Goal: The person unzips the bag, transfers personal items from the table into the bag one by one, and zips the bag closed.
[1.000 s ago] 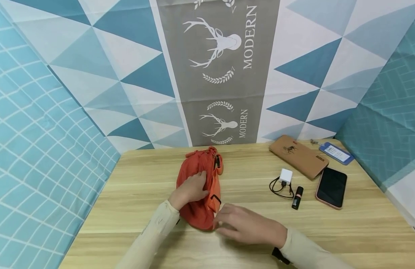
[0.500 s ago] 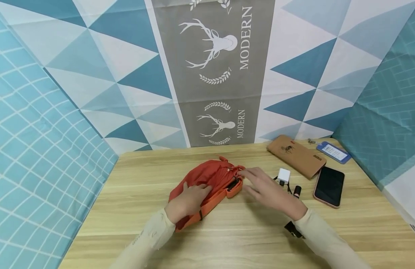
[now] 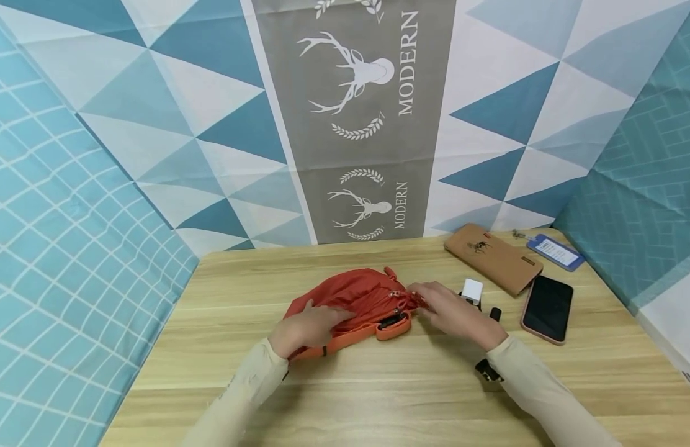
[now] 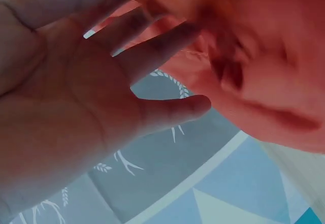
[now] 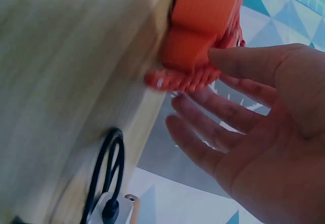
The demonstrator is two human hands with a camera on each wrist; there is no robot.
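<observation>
A red fabric bag lies on the wooden table in the head view, an orange strap running along its near side to a black buckle. My left hand rests on the bag's left part, fingers extended; the left wrist view shows its palm beside the red cloth. At the bag's right end is my right hand, by the red cord. In the right wrist view its thumb touches or nearly touches the folded strap, the other fingers loosely spread near the braided cord.
Right of the bag lie a white charger with black cable, a black lipstick-like tube partly behind my right arm, a phone, a brown wallet and a blue card holder. Patterned cloth walls border the table.
The bag has turned from lengthwise to crosswise, its corded end now pointing right. My right hand moved from the bag's near end to its right end; my left hand stayed on the bag.
</observation>
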